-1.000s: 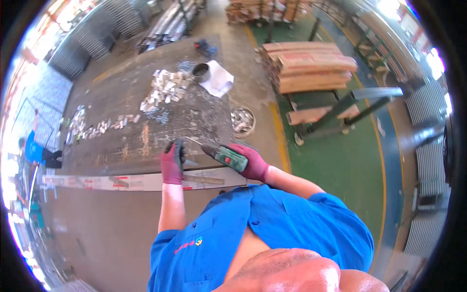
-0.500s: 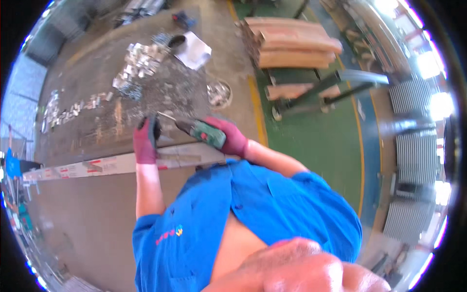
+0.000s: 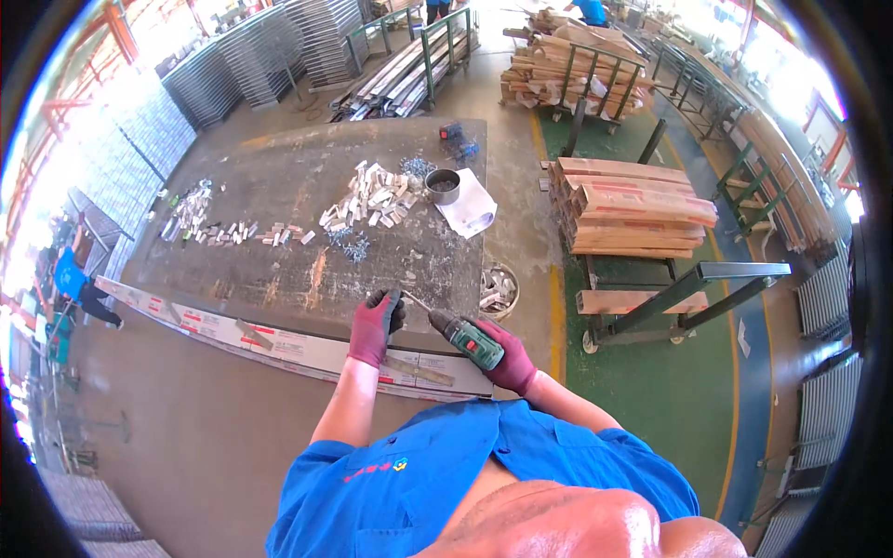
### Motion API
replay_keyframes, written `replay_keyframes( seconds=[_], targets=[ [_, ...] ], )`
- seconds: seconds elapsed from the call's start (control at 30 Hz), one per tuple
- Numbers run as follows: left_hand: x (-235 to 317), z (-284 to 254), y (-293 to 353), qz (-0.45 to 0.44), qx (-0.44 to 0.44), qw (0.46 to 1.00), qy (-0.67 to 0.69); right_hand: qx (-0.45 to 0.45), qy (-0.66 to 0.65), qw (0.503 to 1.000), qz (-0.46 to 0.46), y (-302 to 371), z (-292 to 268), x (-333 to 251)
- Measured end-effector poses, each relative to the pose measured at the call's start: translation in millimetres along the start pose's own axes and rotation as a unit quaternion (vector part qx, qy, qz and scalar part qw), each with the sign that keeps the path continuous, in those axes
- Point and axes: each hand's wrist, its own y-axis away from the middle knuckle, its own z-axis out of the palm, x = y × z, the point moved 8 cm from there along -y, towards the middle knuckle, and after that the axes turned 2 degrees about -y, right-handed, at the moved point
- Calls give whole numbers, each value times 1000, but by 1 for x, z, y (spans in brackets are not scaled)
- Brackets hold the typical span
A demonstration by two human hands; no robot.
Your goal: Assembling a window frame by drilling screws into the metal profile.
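My right hand (image 3: pixel 514 365), in a maroon and dark glove, grips a green cordless drill (image 3: pixel 474 342). Its long thin bit (image 3: pixel 417 300) points up and left. At the bit's tip is my left hand (image 3: pixel 372 330), gloved alike, its dark fingertips curled together; whatever they pinch is too small to make out. Both hands are over the near edge of a dark worktable (image 3: pixel 233 270), above a long white wrapped bar (image 3: pixel 302 344) with red print. Beyond them lie small blue screws (image 3: pixel 352 245) and a heap of short silvery metal pieces (image 3: pixel 377 197).
A round tin (image 3: pixel 443 186) rests by a white sheet (image 3: pixel 467 212); a red and blue power tool (image 3: pixel 454 135) lies farther back. Beside the table stands a bucket (image 3: pixel 499 288) of metal pieces. Wrapped bundles (image 3: pixel 633 205) fill a cart at right. A person in blue (image 3: pixel 71 272) is at far left.
The view has tilted up, showing more of the workshop beyond the table. Both hands sit farther right and lower in the picture, with the drill still in my right hand.
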Motion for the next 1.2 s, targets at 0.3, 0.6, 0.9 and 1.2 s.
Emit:
replay_keyframes(
  seconds=[0.3, 0.6, 0.9, 1.2],
  targets=[
    [-1, 0, -14, 13, -6, 1000, 6, -13, -21, 1000, -7, -15, -4, -5],
    [-1, 1, -9, 23, -8, 1000, -2, -9, -1, 1000, -18, -11, -3, -6],
    [-10, -1, -22, 14, -6, 1000, -7, 3, 24, 999, -39, -7, -4, 11],
    [3, -4, -15, 4, -86, 996, -3, -44, 29, 999, -2, -13, 6, 13]
  ],
)
